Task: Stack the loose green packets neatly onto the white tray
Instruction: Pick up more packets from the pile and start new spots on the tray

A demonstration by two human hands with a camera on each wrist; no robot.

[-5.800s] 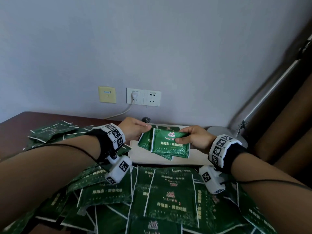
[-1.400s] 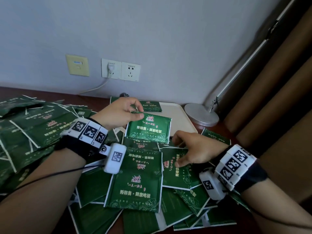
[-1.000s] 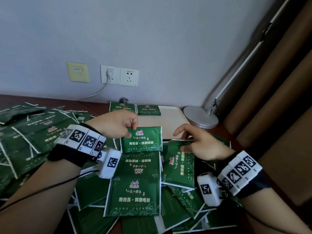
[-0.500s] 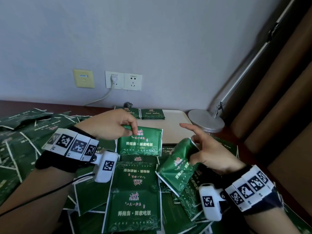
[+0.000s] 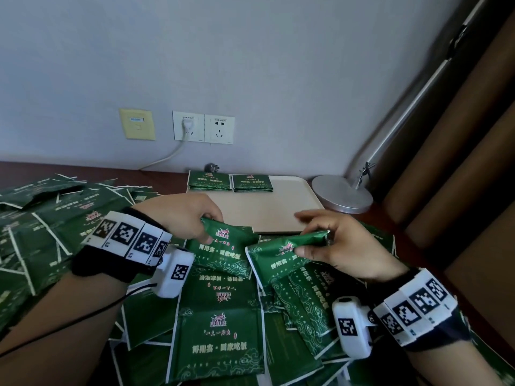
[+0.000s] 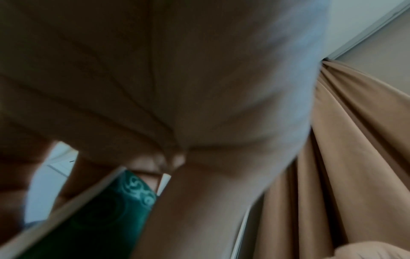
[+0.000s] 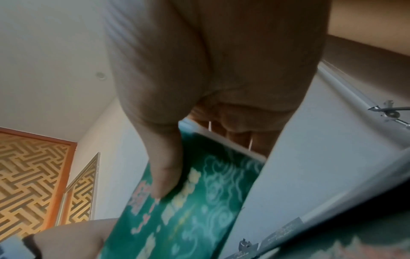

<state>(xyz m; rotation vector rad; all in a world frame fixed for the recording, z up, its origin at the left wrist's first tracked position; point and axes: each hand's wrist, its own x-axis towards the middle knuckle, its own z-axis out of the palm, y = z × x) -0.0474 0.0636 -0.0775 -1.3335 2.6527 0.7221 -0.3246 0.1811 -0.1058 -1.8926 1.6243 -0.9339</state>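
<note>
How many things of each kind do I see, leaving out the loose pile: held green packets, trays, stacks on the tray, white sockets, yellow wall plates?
Held green packets: 2 (left packet in left hand, right packet in right hand)
White tray: 1
Stacks on it: 2 (left stack, right stack)
White sockets: 2 (plugged socket, free socket)
Yellow wall plate: 1
Total: 8

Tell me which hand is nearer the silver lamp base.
Right. The right hand is just in front and left of the lamp base; the left hand is farther left, across the white tray.
</note>
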